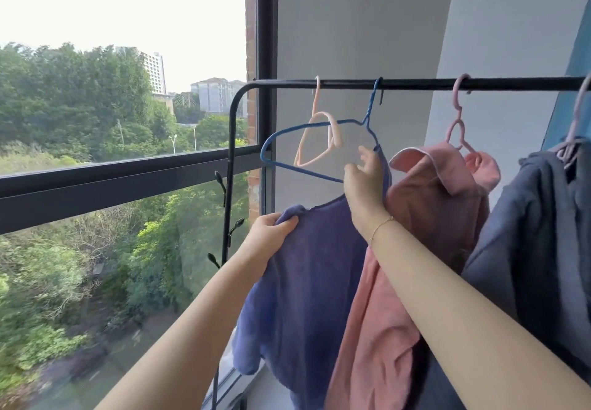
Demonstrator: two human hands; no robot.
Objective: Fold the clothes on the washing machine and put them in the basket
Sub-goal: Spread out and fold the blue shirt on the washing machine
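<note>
We see the left grip [271,230] clamped tight on the free shoulder of the purple shirt [307,281], right grip [364,179] curled round the shirt's other shoulder at the blue wire hanger [307,150], which hangs from the black rail [415,84] beside a pink garment [425,224].

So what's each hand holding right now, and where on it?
Left hand grips the purple shirt at its shoulder. Right hand holds the blue hanger at its right end.

Three garments [303,269] side by side under a rail [415,84], window [128,122] to their left
</note>
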